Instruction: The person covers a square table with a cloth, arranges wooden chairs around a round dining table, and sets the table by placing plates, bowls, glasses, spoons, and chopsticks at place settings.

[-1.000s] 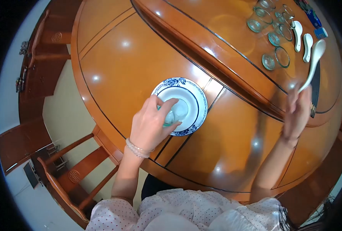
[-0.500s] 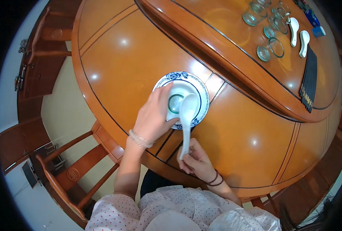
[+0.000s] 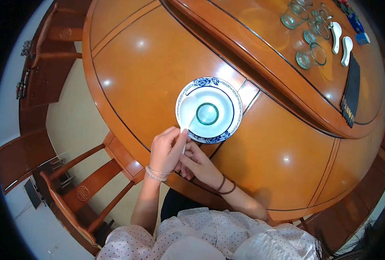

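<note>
Lengthwise outward, spoon (image 3: pixel 187 113), scoop (image 3: pixel 189 104) over dish (image 3: pixel 232 92), left fingers (image 3: pixel 179 142) and right fingers (image 3: pixel 189 162) holding handle (image 3: pixel 184 150)

Just below the dish (image 3: pixel 238 113), the left hand (image 3: pixel 163 149) hides part of the handle of the spoon (image 3: pixel 188 108) and some fingers of the right hand (image 3: pixel 202 167), leaving its grip unclear. Far to the dish's upper right, the topmost glass (image 3: pixel 304 2) is cut off.

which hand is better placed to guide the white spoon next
Probably the left hand: its fingertips are higher up the handle of the white spoon, nearer its head, on the side of the patterned dish where that head is. The right hand is lower, by the handle's end.
</note>
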Demonstrator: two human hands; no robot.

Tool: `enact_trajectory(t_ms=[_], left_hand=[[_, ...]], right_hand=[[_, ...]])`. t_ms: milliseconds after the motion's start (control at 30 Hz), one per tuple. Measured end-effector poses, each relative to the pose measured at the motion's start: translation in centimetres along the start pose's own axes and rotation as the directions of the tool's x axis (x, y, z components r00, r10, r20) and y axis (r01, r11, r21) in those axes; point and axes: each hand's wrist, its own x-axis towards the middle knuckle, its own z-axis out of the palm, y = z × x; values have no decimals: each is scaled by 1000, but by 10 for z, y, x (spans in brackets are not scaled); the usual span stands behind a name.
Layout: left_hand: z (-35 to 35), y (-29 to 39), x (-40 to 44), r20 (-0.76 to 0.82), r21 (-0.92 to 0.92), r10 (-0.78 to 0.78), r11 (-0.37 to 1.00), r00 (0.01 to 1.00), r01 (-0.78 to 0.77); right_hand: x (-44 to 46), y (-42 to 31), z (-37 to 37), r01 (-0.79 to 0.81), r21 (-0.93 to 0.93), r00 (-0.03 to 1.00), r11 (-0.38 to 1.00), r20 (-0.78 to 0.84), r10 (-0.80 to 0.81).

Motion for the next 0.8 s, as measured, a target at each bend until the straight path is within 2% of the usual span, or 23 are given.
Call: enact_trajectory(t_ms=[33, 67, 100, 133, 167, 200, 233, 267, 300, 367, 400, 467, 567, 633, 667, 733, 767, 800], left_hand=[[1, 0, 2, 4, 92, 16, 996, 1000, -17], [1, 0, 5, 10, 186, 35, 982, 999, -36], [0, 3, 8, 11, 189, 39, 981, 999, -41], [-2, 7, 10, 29, 368, 113, 923, 993, -116], [-4, 11, 13, 61, 532, 181, 826, 982, -186], [-4, 13, 16, 67, 532, 184, 825, 981, -191], [-5, 15, 20, 114, 601, 186, 770, 976, -216], [-6, 16, 23, 162, 663, 186, 707, 969, -246], [-7, 18, 25, 173, 660, 196, 705, 965, -261], [-7, 21, 33, 250, 732, 183, 608, 951, -309], [-8, 23, 35, 269, 724, 203, 602, 942, -337], [-8, 26, 37, 275, 784, 193, 522, 942, -336], [-13, 46, 32, 230, 806, 72, 545, 971, -231], [-10, 69, 29, 131, 758, 219, 607, 967, -240], [-8, 77, 29, 72, 764, 341, 585, 937, -272], [5, 109, 31, -37, 685, 415, 673, 909, -279], [14, 124, 33, -21, 676, 440, 668, 898, -312], [27, 143, 37, 13, 566, 521, 700, 854, -436]], right_hand=[[-6, -3, -4, 1, -1, 1000, 1000, -1, -1], [-14, -10, -9, 33, -136, 996, 990, -74, -43], [-23, -18, -15, 55, -270, 986, 961, -139, -95], [-35, -35, -19, 86, -369, 956, 925, -229, -180], [-43, -36, -35, 310, -548, 826, 777, -249, -506], [-53, -53, -51, 178, -848, 646, 500, -283, -709], [-59, -79, -64, 38, -995, 463, 97, -68, -884], [-66, -104, -75, -102, -986, 370, -130, 84, -925], [-69, -123, -99, -221, -928, 367, -300, 206, -907], [-71, -145, -132, -448, -838, 447, -313, 93, -889], [-70, -149, -141, -470, -829, 428, -302, 85, -900], [-69, -156, -148, -521, -761, 479, -388, 116, -870], [-66, -153, -146, -489, -812, 427, -318, 95, -899], [-65, -152, -141, -496, -825, 400, -272, 61, -914], [-63, -150, -140, -462, -849, 372, -254, 75, -925], [-60, -149, -135, -480, -844, 366, -240, 56, -929], [-58, -148, -133, -469, -852, 340, -234, 71, -938], [-57, -147, -132, -443, -865, 324, -235, 90, -942]])
